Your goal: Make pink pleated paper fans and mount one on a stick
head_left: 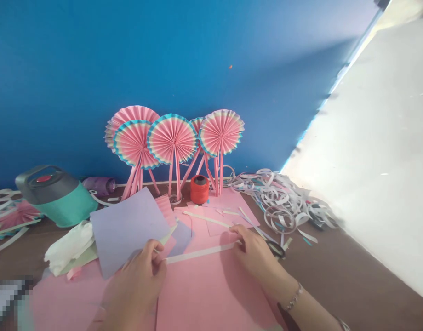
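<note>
A narrow white strip (pixel 199 252) runs along the far edge of a pink paper sheet (pixel 211 294). My left hand (pixel 139 280) is closed at the strip's left end, with thumb and fingers bent together. At the right end, my right hand (pixel 254 253) pinches the strip near the sheet's far right corner. Beside the right hand, the dark loop of a scissors handle (pixel 276 248) shows, the rest hidden. A lavender paper sheet (pixel 128 230) lies just beyond my left hand. Loose thin strips (pixel 206 218) rest on more pink paper behind the work.
Pink pleated paper fans (pixel 172 138) on sticks stand against the blue wall (pixel 211 55). A red-orange round container (pixel 199 189) sits before them. To the left are a teal and grey container (pixel 61 197), a purple bottle (pixel 100 185) and crumpled white material (pixel 70 246). Curled strips (pixel 277 197) pile up rightward.
</note>
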Available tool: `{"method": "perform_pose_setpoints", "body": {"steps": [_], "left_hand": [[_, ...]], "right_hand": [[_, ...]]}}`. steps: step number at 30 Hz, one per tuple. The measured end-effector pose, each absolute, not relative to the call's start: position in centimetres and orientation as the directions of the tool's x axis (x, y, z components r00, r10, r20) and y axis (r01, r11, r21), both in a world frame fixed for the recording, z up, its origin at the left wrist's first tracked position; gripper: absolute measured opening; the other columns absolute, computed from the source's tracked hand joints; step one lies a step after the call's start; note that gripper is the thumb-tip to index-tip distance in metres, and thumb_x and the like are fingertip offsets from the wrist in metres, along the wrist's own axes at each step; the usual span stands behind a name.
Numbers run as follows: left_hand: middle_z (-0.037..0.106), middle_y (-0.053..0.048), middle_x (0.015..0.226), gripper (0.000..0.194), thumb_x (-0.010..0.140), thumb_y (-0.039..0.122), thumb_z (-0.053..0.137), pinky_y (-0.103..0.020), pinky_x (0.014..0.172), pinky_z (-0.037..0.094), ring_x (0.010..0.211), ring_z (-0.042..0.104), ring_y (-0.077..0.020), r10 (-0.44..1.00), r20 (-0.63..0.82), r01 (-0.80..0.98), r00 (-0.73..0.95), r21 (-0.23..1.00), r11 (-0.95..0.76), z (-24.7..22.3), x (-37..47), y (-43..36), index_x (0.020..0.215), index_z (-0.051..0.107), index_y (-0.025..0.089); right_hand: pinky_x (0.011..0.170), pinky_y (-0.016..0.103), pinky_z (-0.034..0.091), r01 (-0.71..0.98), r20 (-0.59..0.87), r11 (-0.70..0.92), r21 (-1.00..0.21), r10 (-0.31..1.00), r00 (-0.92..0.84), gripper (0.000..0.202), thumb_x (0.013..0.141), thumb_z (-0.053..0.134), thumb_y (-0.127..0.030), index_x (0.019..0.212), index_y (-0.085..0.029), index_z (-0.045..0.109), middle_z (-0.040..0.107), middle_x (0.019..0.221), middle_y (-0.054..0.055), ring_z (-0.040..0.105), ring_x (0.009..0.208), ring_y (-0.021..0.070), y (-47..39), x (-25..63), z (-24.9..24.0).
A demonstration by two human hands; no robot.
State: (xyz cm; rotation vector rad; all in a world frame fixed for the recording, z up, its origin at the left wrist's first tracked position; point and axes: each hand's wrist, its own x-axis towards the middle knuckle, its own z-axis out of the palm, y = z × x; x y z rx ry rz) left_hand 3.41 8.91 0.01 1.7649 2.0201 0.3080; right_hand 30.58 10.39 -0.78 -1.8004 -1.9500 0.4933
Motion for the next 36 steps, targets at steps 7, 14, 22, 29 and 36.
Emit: {"method": "perform_pose_setpoints", "body": {"steps": [7,14,22,29,36], "left_hand": [[0.064,0.003,0.082,0.017,0.082,0.024,0.041,-0.025,0.062,0.04,0.078,0.062,-0.0178,0.986,-0.146,0.877,-0.086,0.459,0.144,-0.4,3.4,8.9,0.097,0.048,0.029],[0.064,0.002,0.082,0.017,0.08,0.022,0.041,-0.026,0.063,0.04,0.078,0.062,-0.0189,0.984,-0.144,0.887,-0.101,0.436,0.155,-0.3,3.7,8.9,0.094,0.048,0.027],[0.065,0.003,0.083,0.016,0.081,0.022,0.041,-0.025,0.061,0.039,0.077,0.063,-0.0181,0.983,-0.146,0.88,-0.113,0.445,0.168,-0.3,3.6,8.8,0.094,0.048,0.028],[0.065,0.002,0.086,0.017,0.083,0.028,0.039,-0.026,0.061,0.04,0.082,0.063,-0.0195,0.979,-0.176,0.883,-0.099,0.438,0.168,-0.2,3.2,8.8,0.097,0.047,0.029],[0.062,0.003,0.078,0.014,0.082,0.025,0.039,-0.027,0.066,0.043,0.076,0.062,-0.0177,0.992,-0.12,0.869,-0.049,0.485,0.101,-1.1,3.0,8.9,0.095,0.045,0.027]], "right_hand": [[0.073,0.029,0.044,0.84,0.088,0.094,-0.535,0.995,-0.056,0.038,0.069,0.041,-0.004,0.101,-0.017,0.057,0.067,0.092,0.007,0.063,0.085,0.0206,10.4,30.6,-1.1],[0.072,0.03,0.045,0.869,0.149,0.146,-0.472,0.985,-0.084,0.039,0.069,0.041,-0.004,0.102,-0.017,0.055,0.067,0.092,0.008,0.064,0.084,0.0212,10.2,30.5,-1.4],[0.07,0.031,0.045,0.886,0.186,0.142,-0.44,0.98,-0.065,0.045,0.07,0.039,-0.006,0.111,-0.017,0.052,0.067,0.089,0.007,0.063,0.081,0.0218,9.8,30.5,-1.8],[0.059,0.026,0.041,0.896,0.194,0.127,-0.425,0.98,-0.047,0.048,0.069,0.04,-0.007,0.115,-0.017,0.049,0.06,0.07,0.001,0.06,0.066,0.0192,9.7,30.8,-1.7],[0.059,0.026,0.039,0.895,0.164,0.103,-0.433,0.986,-0.035,0.046,0.07,0.039,-0.008,0.115,-0.016,0.049,0.057,0.067,0.0,0.057,0.064,0.0185,9.8,30.6,-1.5]]}}
